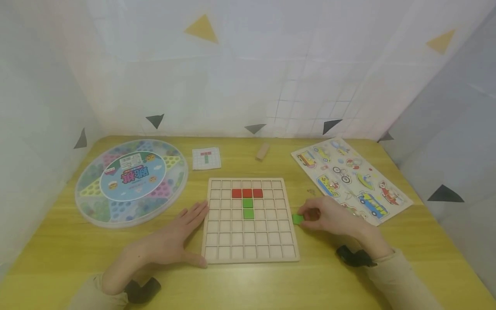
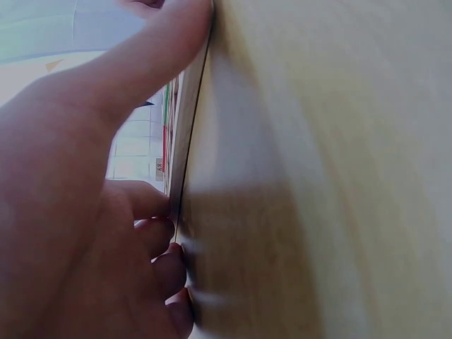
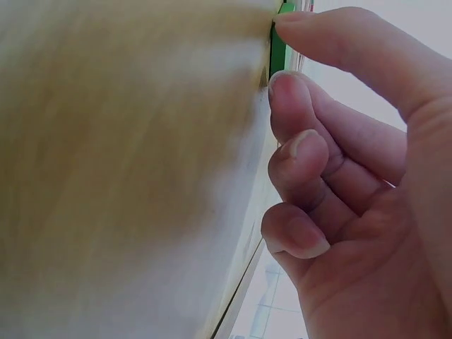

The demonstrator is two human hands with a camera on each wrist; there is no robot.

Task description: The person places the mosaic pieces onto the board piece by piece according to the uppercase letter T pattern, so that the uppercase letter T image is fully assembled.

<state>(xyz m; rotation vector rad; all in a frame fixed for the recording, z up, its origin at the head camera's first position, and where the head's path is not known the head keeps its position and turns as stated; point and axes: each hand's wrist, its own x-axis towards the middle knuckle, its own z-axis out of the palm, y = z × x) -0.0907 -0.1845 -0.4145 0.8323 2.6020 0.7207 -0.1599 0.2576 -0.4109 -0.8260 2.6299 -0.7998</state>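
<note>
A wooden grid board (image 1: 226,239) lies on the table. Three red tiles (image 1: 247,193) form a row near its top, and two green tiles (image 1: 248,208) run down below the middle one. Against the board's left edge rests my left hand (image 1: 170,241), fingers and thumb spread; the left wrist view shows the thumb and fingertips at the board's side (image 2: 185,134). To the right of the board, my right hand (image 1: 329,217) pinches a loose green tile (image 1: 297,219) between thumb and index finger. That tile (image 3: 277,53) shows edge-on in the right wrist view, the other fingers curled below.
Behind the board lie a pattern card (image 1: 206,165) with a red and green T and a small wooden block (image 1: 262,152). At left is a round Chinese checkers set (image 1: 131,206); at right, a vehicle picture puzzle (image 1: 348,172) lies close behind my right hand. White sheeting (image 1: 248,86) surrounds the table.
</note>
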